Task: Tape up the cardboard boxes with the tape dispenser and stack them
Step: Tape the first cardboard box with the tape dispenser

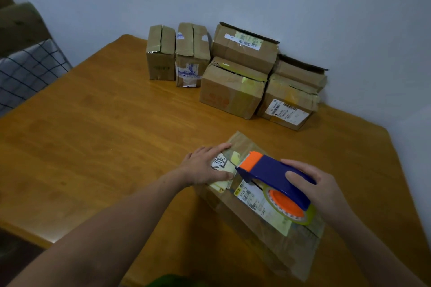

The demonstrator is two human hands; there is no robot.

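Your left hand (205,165) lies flat on top of the cardboard box (263,235), with the fingers straight and close together, pressing down. Your right hand (319,189) is curled round the blue handle of the tape dispenser (275,170), thumb on the near side. The dispenser sits on the box top, and its orange nose is just beside your left thumb. The box looks old and a bit squashed, so I think it is light and soft and will dent if you push hard. Shiny old tape covers it, so it may slide on the table (93,123). Hold it down with a flat hand, like now. The dispenser is hard plastic. Keep to the handle, because the front edge is likely sharp. The roll of tape (291,209) sits under your right palm. The other cardboard boxes (233,91) stand far past your fingertips, by the wall. Your right fingertips hide behind the handle. The box seam under the dispenser is hidden, so I cannot tell if new tape is stuck down. The labels (249,196) are too blurry to read.
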